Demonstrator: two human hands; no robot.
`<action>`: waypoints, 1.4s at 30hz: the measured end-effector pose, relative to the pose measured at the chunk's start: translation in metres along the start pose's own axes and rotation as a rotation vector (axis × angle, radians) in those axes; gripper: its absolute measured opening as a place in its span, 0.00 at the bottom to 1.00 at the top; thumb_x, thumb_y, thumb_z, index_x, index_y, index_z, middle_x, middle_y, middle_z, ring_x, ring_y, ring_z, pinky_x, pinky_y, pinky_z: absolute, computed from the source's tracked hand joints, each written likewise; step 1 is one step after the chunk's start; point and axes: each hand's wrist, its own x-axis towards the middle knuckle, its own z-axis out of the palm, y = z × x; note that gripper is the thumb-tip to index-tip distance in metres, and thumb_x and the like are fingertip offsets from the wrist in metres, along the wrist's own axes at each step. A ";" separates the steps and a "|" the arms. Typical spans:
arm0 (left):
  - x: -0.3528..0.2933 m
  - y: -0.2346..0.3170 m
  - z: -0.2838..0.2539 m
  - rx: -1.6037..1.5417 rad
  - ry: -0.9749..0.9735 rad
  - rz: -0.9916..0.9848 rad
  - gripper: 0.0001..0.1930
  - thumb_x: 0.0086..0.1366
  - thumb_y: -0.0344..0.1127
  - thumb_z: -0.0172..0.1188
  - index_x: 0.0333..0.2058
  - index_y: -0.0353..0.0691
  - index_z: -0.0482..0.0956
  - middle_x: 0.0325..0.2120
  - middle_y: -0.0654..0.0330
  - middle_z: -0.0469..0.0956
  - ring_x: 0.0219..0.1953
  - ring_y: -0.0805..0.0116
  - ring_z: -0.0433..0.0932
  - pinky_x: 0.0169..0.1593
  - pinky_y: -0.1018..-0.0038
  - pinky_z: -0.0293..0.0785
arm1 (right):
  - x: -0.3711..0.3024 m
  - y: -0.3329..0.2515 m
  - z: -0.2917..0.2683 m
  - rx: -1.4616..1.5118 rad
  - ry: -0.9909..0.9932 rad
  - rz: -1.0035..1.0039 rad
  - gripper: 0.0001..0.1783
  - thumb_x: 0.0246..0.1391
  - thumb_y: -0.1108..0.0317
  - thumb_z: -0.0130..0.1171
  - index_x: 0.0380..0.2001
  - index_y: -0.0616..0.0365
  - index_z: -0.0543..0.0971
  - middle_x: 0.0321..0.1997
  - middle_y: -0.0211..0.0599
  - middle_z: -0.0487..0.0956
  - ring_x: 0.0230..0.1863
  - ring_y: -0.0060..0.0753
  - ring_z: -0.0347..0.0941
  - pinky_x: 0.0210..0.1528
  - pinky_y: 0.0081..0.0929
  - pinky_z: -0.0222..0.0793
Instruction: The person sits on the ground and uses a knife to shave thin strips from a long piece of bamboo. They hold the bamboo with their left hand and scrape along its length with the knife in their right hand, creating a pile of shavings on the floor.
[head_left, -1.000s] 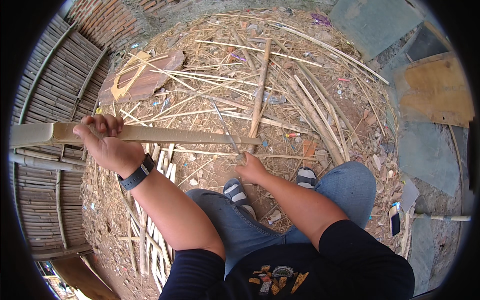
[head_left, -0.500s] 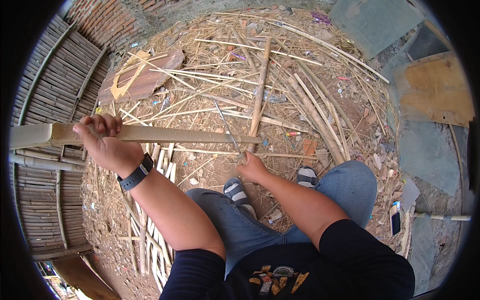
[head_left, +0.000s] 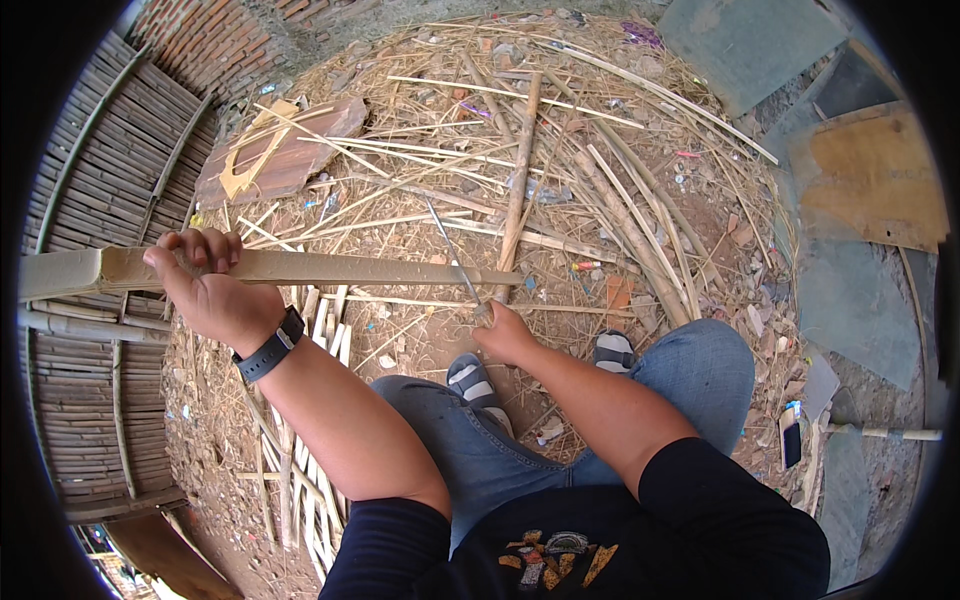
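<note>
Gripping a split bamboo length (head_left: 340,268) in the left hand (head_left: 222,300), with fingers curled round it; held crosswise ahead of the knees. Gripping a long-bladed tool (head_left: 443,235) by its handle in the closed right hand (head_left: 505,335), with blade slanted across the bamboo length near its narrow end; cannot tell whether touching. Working over bare earth (head_left: 230,430) strewn with straw, slivers and rubble. Noted beyond: crossed poles (head_left: 525,180), a brown board (head_left: 335,130). Lower left: heaped pale strips (head_left: 315,505). Left: a slatted bamboo wall (head_left: 90,180); behind, a brick wall (head_left: 215,50). Right: grey sheets (head_left: 755,50), a phone (head_left: 791,445). Compared with half a second earlier: practically unchanged in grip, blade angle and bamboo position. Printed on the dark shirt (head_left: 690,540): a multicoloured design, too small to read.
</note>
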 end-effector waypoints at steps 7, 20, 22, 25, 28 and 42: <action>0.000 0.001 0.001 0.002 0.011 -0.002 0.16 0.71 0.50 0.50 0.33 0.43 0.68 0.20 0.67 0.59 0.22 0.76 0.57 0.28 0.77 0.56 | -0.002 -0.005 -0.003 0.004 -0.003 0.015 0.31 0.43 0.61 0.62 0.50 0.67 0.72 0.42 0.61 0.78 0.46 0.57 0.76 0.49 0.42 0.71; -0.004 0.002 0.006 -0.032 0.011 -0.020 0.17 0.72 0.51 0.50 0.33 0.43 0.67 0.20 0.67 0.59 0.22 0.76 0.56 0.28 0.77 0.55 | -0.010 -0.038 -0.011 0.012 0.013 -0.099 0.28 0.45 0.63 0.61 0.49 0.65 0.73 0.38 0.59 0.79 0.41 0.57 0.77 0.45 0.41 0.73; -0.004 0.003 0.005 -0.006 0.014 -0.010 0.17 0.72 0.50 0.49 0.34 0.42 0.67 0.21 0.67 0.59 0.22 0.75 0.56 0.28 0.77 0.55 | 0.000 -0.012 -0.007 0.016 -0.011 0.009 0.33 0.44 0.61 0.63 0.53 0.68 0.71 0.39 0.59 0.79 0.41 0.54 0.78 0.45 0.39 0.72; -0.002 0.002 0.001 -0.006 0.025 0.001 0.17 0.72 0.50 0.49 0.34 0.42 0.67 0.21 0.67 0.59 0.22 0.75 0.57 0.28 0.77 0.55 | -0.002 -0.017 -0.005 0.006 -0.041 0.032 0.32 0.43 0.62 0.62 0.52 0.68 0.71 0.42 0.60 0.79 0.45 0.55 0.77 0.48 0.40 0.72; -0.002 0.001 0.005 -0.028 -0.007 -0.024 0.17 0.72 0.50 0.49 0.33 0.42 0.67 0.21 0.67 0.59 0.22 0.75 0.57 0.28 0.77 0.54 | -0.005 -0.028 -0.008 0.012 -0.019 -0.055 0.32 0.43 0.63 0.62 0.52 0.67 0.71 0.44 0.60 0.78 0.47 0.56 0.76 0.50 0.41 0.71; -0.002 0.001 0.005 -0.051 -0.024 -0.021 0.17 0.72 0.51 0.49 0.34 0.42 0.67 0.21 0.67 0.59 0.22 0.76 0.57 0.27 0.78 0.54 | -0.004 -0.017 -0.005 -0.020 0.017 -0.062 0.33 0.44 0.62 0.61 0.53 0.67 0.70 0.45 0.59 0.78 0.48 0.55 0.76 0.51 0.39 0.70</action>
